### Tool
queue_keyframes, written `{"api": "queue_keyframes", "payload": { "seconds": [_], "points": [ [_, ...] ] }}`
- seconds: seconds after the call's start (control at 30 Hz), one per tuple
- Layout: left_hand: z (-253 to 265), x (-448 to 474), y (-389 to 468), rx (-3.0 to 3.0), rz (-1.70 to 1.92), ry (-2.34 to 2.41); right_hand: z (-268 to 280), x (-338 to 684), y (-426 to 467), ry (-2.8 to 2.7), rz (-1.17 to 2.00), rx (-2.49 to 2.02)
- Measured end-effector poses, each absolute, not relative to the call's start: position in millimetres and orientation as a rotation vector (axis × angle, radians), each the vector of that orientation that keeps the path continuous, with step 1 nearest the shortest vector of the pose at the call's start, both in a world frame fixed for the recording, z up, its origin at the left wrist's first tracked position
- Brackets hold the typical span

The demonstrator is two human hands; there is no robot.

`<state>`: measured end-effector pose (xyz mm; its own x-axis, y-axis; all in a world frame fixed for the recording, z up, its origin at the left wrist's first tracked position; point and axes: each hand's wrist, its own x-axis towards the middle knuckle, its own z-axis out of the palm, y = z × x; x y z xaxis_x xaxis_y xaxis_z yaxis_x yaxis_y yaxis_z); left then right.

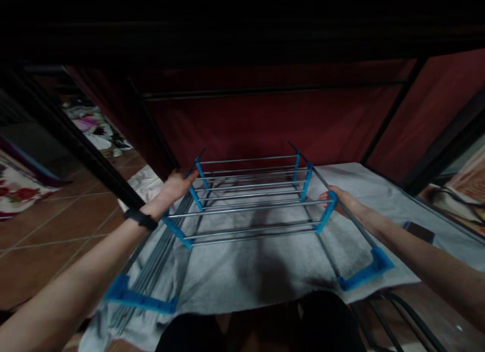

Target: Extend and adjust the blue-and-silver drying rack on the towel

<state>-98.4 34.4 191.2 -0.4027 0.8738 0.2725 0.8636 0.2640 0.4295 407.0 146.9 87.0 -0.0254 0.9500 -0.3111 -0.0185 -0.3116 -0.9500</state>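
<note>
A rack [250, 206] of thin grey metal tubes and blue plastic connectors lies on a pale cloth. My left hand [177, 185], with a dark band on the wrist, grips the rack's left side beside a blue connector; part of its grip is hidden. On the other side, my right hand [341, 199] is closed around the right side tube by a blue connector [326, 213], its fingertips showing behind. Crossbars join the two sides at several connectors. Toward me, the end connectors, left [140, 297] and right [367, 272], have no crossbar between them.
Several loose grey tubes [153, 271] lie along the cloth's left side. The pale cloth [235, 281] covers tiled floor [76, 210]. A dark red panel [250, 122] in a black frame stands behind. A small dark box [420, 233] sits at right, and curved black bars [394, 316] below it.
</note>
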Motion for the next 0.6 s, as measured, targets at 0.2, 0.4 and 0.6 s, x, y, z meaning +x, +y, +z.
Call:
{"api": "queue_keyframes", "payload": {
  "seconds": [0.2, 0.4, 0.6],
  "points": [
    [138.3, -167.6, -34.2, 0.803, 1.082, 1.934, 84.4, 407.1, 151.7, -0.977, 1.529, -1.466],
    [112.0, -183.9, -32.5, 0.542, 1.204, 1.495, 85.6, 408.0, 152.2, -0.934, 1.546, -1.5],
    [100.7, -180.7, -23.4, 0.658, 1.299, 1.494, 71.2, 415.2, 161.7, -0.934, 1.518, -1.462]
  ]
}}
